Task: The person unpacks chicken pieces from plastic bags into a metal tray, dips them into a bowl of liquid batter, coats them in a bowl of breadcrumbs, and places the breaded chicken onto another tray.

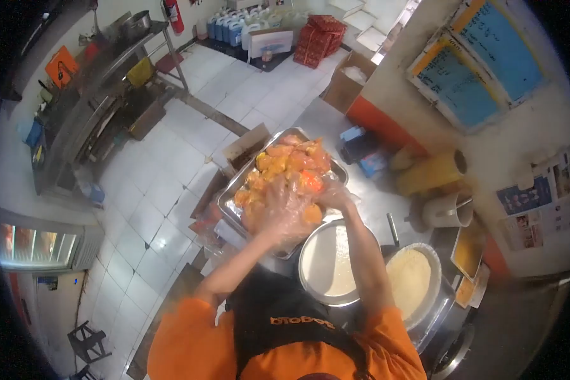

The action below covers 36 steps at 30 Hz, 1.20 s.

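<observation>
Orange-coated raw meat pieces heaped mid-frame in the rectangular silver metal tray; coating looks well along but patchy, paler ones left up top. Left hand half-open on them, right hand part-curled alongside, can't tell grip. Round metal pot of creamy liquid crowds tray's lower-right edge; bare steel table shows right.

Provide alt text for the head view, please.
A person's left hand and right hand reach into a metal tray of what looks like raw meat. Nearby, to the right, are a pot of pale liquid and a basin.
</observation>
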Available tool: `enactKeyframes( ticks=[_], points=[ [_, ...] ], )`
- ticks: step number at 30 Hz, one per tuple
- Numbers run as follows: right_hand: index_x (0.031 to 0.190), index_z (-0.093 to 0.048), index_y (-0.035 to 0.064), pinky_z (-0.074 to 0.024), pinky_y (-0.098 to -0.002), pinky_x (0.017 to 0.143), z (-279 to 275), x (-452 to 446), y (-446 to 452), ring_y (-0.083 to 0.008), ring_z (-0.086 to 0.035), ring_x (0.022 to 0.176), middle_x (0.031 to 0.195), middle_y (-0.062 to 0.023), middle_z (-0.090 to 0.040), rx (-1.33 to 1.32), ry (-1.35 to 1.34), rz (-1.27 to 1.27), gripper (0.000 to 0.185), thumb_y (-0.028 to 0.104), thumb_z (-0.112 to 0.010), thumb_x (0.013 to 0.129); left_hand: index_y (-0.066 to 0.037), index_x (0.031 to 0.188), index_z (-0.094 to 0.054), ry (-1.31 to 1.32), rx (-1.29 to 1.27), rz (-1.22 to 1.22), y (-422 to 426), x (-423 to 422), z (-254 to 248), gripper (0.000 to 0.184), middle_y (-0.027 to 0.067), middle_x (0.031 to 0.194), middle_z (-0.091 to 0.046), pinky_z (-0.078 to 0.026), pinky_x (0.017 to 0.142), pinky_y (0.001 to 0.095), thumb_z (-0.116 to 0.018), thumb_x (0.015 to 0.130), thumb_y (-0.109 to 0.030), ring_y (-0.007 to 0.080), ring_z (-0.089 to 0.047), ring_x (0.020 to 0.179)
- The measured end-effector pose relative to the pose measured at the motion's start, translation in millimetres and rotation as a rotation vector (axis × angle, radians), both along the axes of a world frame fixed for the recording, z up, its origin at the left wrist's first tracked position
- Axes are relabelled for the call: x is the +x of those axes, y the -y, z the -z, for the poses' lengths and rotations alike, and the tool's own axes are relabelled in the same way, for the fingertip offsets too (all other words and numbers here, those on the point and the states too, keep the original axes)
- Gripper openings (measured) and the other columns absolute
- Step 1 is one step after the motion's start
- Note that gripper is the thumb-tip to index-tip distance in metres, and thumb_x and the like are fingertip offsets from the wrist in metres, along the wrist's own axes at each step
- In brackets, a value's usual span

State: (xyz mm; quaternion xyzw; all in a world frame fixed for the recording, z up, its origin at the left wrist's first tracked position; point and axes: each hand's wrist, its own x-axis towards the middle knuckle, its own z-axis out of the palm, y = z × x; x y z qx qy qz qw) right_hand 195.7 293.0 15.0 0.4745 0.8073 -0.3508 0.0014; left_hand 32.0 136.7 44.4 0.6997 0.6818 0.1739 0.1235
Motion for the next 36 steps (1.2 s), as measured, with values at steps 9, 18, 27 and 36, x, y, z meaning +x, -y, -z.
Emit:
enactKeyframes(
  ticks=[9,18,27,36],
  points=[
    [0.096,-0.074,0.0003,-0.0562,-0.0449,0.083,-50.5,-26.3,35.3,-0.0379,-0.073,0.092,0.094,-0.0227,-0.074,0.064,0.042,0.27,0.05,0.044,-0.078,0.072,-0.021,0.127,-0.066,0.214,0.259,-0.163,11.8,-12.0,15.7,0.074,0.0199,0.156,-0.036,-0.036,0.114,0.0596,-0.088,0.058,-0.039,0.0476,-0.036,0.141],
    [0.113,-0.067,-0.0025,-0.0551,-0.0442,0.084,-123.3,-34.1,33.6,-0.0397,-0.071,0.092,0.097,-0.024,-0.073,0.253,-0.355,0.269,0.048,0.018,-0.073,0.07,-0.016,0.117,-0.068,0.249,0.252,-0.246,21.5,-28.8,8.5,0.052,0.0166,0.141,-0.054,-0.046,0.106,0.0474,-0.082,0.068,-0.027,0.0377,-0.054,0.129],
    [0.106,-0.064,0.0004,-0.0535,-0.0274,0.076,-166.5,-17.5,42.8,-0.0111,-0.064,0.084,0.094,-0.0054,-0.071,0.122,-0.787,0.546,0.042,0.009,-0.081,0.069,-0.007,0.131,-0.058,0.552,0.207,-0.29,8.1,-17.4,-59.7,0.061,0.0173,0.134,-0.061,-0.048,0.101,0.0443,-0.081,0.079,-0.031,0.0331,-0.059,0.124],
    [0.133,-0.055,-0.0025,-0.0519,-0.032,0.092,-182.2,-16.8,80.7,-0.0176,-0.064,0.103,0.118,-0.0079,-0.065,-0.138,-1.48,0.653,0.048,0.007,-0.069,0.088,0.002,0.137,-0.047,0.764,-0.095,-0.222,-9.9,5.3,-30.8,0.061,0.0169,0.132,-0.06,-0.048,0.1,0.0362,-0.075,0.091,-0.029,0.0226,-0.058,0.122]
  ],
)
